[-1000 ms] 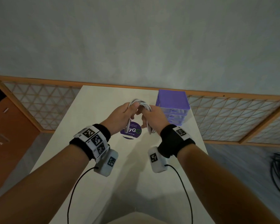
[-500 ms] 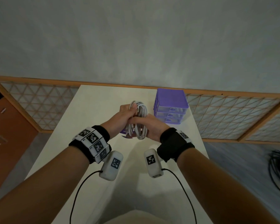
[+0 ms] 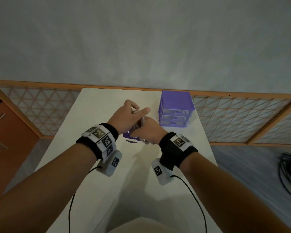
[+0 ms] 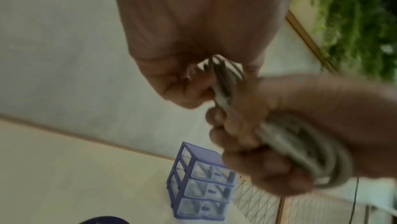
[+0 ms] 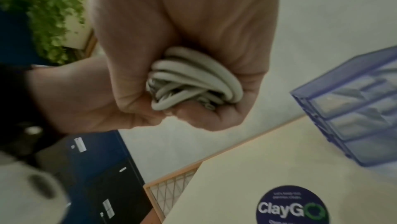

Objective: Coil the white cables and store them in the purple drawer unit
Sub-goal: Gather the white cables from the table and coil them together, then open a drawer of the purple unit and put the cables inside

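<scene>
The coiled white cable (image 5: 193, 80) was bunched inside the right hand (image 3: 148, 130), whose fingers were curled round it, above the pale surface (image 3: 99, 105). The left hand (image 3: 126, 116) pinched the bundle's upper loops (its forefinger stuck out straight), touching the right hand. Just beside them to the right stood the purple drawer unit (image 3: 176, 108), all three drawers closed. A round dark sticker (image 5: 292, 205) lay beneath the hands.

White cables (image 5: 193, 81): smooth matt rubbery sheath. Purple drawer unit (image 3: 175, 110): plastic frame, translucent glossy drawer fronts. Table (image 3: 107, 101): smooth matt cream top. Wrist bands (image 3: 175, 148): black cloth.
</scene>
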A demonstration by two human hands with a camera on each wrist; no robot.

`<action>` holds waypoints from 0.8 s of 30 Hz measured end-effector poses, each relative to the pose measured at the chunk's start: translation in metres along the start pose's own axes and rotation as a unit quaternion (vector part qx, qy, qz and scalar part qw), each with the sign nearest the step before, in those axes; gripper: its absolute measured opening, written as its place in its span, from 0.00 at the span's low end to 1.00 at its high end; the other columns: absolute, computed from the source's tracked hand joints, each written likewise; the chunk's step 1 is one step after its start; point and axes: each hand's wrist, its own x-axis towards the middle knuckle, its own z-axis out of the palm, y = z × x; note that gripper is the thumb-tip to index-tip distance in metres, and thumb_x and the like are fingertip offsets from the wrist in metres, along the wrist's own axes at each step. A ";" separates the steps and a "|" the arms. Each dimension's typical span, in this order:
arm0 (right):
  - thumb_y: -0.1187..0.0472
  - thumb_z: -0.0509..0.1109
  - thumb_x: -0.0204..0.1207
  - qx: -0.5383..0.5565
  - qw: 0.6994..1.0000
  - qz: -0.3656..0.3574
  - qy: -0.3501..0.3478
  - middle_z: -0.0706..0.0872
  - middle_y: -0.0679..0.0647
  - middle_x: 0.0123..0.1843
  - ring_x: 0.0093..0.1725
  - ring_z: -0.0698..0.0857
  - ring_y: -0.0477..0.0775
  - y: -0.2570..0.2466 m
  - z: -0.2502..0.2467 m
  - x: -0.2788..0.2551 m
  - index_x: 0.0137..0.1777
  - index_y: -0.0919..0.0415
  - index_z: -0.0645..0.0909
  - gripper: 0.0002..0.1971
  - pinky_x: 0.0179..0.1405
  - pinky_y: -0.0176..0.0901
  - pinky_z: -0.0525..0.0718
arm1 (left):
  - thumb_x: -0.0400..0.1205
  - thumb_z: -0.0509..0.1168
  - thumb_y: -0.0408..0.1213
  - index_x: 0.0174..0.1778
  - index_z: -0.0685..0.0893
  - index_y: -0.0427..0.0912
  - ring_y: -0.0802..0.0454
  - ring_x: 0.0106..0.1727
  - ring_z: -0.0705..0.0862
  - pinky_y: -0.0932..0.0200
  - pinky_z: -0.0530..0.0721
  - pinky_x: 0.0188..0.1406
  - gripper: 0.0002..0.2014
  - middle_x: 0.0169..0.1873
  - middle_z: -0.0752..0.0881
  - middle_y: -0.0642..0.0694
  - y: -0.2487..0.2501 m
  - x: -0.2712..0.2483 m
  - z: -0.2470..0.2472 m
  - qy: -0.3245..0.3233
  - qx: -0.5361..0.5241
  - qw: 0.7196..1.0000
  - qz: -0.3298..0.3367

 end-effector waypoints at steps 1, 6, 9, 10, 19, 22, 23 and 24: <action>0.63 0.74 0.66 -0.011 1.000 -0.002 0.009 0.79 0.58 0.31 0.29 0.76 0.54 -0.001 0.001 0.001 0.41 0.70 0.80 0.10 0.30 0.44 0.74 | 0.76 0.64 0.60 0.48 0.77 0.43 0.51 0.38 0.82 0.56 0.77 0.36 0.22 0.38 0.82 0.49 0.000 0.003 0.003 0.026 0.038 0.999 0.008; 0.56 0.76 0.64 -0.082 0.991 -0.004 0.109 0.85 0.58 0.44 0.43 0.84 0.59 0.005 -0.002 0.000 0.51 0.65 0.78 0.19 0.40 0.51 0.85 | 0.76 0.61 0.50 0.28 0.70 0.46 0.47 0.32 0.76 0.55 0.71 0.32 0.15 0.27 0.78 0.48 0.005 0.016 0.014 0.088 0.074 0.993 0.006; 0.52 0.71 0.68 -0.221 0.950 -0.025 0.218 0.84 0.58 0.51 0.52 0.82 0.61 0.013 0.000 -0.003 0.53 0.63 0.75 0.19 0.44 0.53 0.81 | 0.76 0.59 0.46 0.24 0.67 0.43 0.44 0.31 0.73 0.53 0.69 0.31 0.17 0.23 0.74 0.46 0.009 0.024 0.021 0.095 0.068 0.993 0.005; 0.54 0.70 0.69 -0.227 0.946 -0.030 0.231 0.84 0.59 0.52 0.52 0.82 0.63 0.016 0.001 -0.002 0.53 0.63 0.75 0.17 0.42 0.52 0.79 | 0.76 0.59 0.45 0.24 0.66 0.43 0.44 0.30 0.72 0.53 0.68 0.31 0.18 0.22 0.72 0.46 0.011 0.026 0.024 0.098 0.067 0.993 0.011; 0.67 0.72 0.71 0.171 0.983 0.035 0.058 0.78 0.55 0.28 0.24 0.74 0.49 0.039 -0.013 -0.002 0.32 0.60 0.77 0.09 0.24 0.40 0.79 | 0.70 0.62 0.41 0.22 0.56 0.46 0.49 0.26 0.59 0.54 0.61 0.29 0.20 0.21 0.59 0.48 0.015 0.039 0.052 0.015 0.022 0.991 0.132; 0.67 0.70 0.73 0.215 0.975 0.050 0.003 0.75 0.55 0.24 0.20 0.73 0.48 0.054 -0.021 -0.003 0.27 0.61 0.75 0.13 0.26 0.40 0.79 | 0.73 0.63 0.33 0.21 0.56 0.51 0.54 0.24 0.57 0.58 0.59 0.27 0.22 0.19 0.58 0.51 0.012 0.046 0.066 -0.049 -0.054 0.984 0.162; 0.67 0.70 0.72 0.218 0.975 0.053 0.002 0.75 0.56 0.23 0.21 0.73 0.49 0.062 -0.022 -0.002 0.27 0.62 0.74 0.14 0.27 0.40 0.78 | 0.74 0.62 0.32 0.22 0.57 0.50 0.53 0.25 0.58 0.57 0.60 0.29 0.22 0.21 0.59 0.51 0.009 0.049 0.071 -0.070 -0.059 0.983 0.156; 0.67 0.70 0.72 0.219 0.974 0.059 0.007 0.75 0.56 0.23 0.21 0.74 0.49 0.070 -0.023 -0.001 0.27 0.62 0.74 0.14 0.27 0.39 0.78 | 0.77 0.62 0.33 0.23 0.59 0.47 0.51 0.27 0.60 0.56 0.61 0.31 0.20 0.23 0.60 0.47 0.005 0.053 0.078 -0.097 -0.051 0.984 0.143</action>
